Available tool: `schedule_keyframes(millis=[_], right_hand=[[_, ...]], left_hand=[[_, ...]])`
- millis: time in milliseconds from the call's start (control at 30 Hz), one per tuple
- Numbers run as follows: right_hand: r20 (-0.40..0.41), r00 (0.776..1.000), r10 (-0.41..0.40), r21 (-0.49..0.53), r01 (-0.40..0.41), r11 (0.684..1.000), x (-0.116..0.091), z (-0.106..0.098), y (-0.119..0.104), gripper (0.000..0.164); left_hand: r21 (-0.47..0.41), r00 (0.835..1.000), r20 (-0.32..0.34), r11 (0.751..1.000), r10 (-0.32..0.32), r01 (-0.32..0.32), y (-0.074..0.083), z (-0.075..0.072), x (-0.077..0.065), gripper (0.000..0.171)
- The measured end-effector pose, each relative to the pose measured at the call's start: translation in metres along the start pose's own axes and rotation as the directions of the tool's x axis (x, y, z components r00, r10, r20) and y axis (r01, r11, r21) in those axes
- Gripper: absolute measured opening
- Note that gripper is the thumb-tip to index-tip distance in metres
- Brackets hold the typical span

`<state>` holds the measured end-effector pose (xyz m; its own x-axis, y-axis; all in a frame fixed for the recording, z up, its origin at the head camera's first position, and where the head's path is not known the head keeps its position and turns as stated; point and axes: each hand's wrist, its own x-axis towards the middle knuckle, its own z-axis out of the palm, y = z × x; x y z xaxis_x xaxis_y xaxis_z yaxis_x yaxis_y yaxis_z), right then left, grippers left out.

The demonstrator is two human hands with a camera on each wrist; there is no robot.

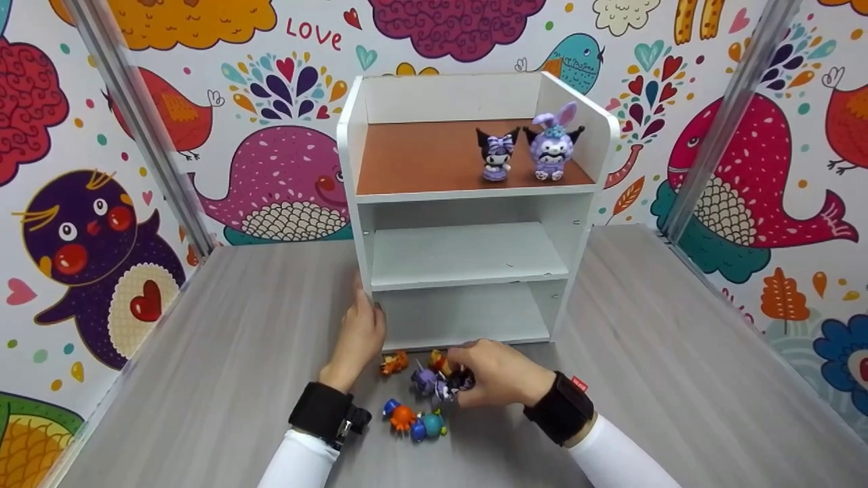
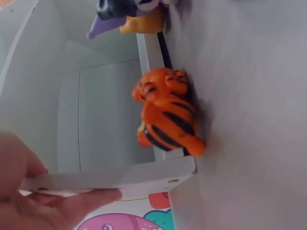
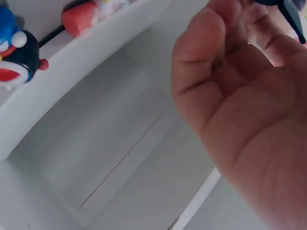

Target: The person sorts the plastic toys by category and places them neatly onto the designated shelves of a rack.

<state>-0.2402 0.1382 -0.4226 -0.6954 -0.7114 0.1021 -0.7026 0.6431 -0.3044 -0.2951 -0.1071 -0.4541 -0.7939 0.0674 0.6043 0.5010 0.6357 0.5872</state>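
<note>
My left hand [image 1: 358, 339] grips the lower left side panel of a small white shelf unit [image 1: 475, 197]; in the left wrist view, thumb and fingers lie on opposite faces of the panel. At the toys before the shelf, my right hand [image 1: 503, 371] pinches a black-and-purple figurine [image 1: 464, 379], mostly hidden by the fingers. Its dark pointed tip [image 3: 290, 19] shows in the right wrist view. Right beside it lie a purple figurine [image 1: 425, 381] and a yellow-orange figurine [image 1: 439, 360]. An orange tiger figurine [image 2: 170, 115] with black stripes lies near the left panel.
Closer to me, a blue-and-orange figurine [image 1: 402, 417] and a blue-and-teal figurine [image 1: 432, 425] lie on the grey table [image 1: 258, 352]. Two figurines stand on the brown top shelf: a small black-and-purple one [image 1: 497, 157] and a long-eared lilac one [image 1: 552, 149]. Patterned walls [image 1: 278, 176] enclose the table.
</note>
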Motion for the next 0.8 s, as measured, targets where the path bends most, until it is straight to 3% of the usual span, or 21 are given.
schedule_keyframes(millis=[167, 433, 800], right_hand=[[-0.089, 0.995, -0.041, 0.054, 0.046, 0.997, -0.003, -0.01, 0.003, 0.026], [-0.194, 0.981, 0.016, 0.232, 0.03, 0.972, -0.005, -0.022, 0.003, 0.023], [-0.31, 0.95, -0.039, 0.215, 0.11, 0.97, -0.008, -0.031, 0.005, 0.036]], left_hand=[[0.007, 1.0, -0.011, 1.0, 0.003, -0.002, 0.0, 0.001, -0.001, 0.064], [0.011, 1.0, -0.006, 1.0, -0.001, 0.001, 0.001, 0.0, -0.002, 0.065], [0.021, 1.0, 0.002, 1.0, 0.018, -0.018, 0.0, -0.001, -0.001, 0.063]])
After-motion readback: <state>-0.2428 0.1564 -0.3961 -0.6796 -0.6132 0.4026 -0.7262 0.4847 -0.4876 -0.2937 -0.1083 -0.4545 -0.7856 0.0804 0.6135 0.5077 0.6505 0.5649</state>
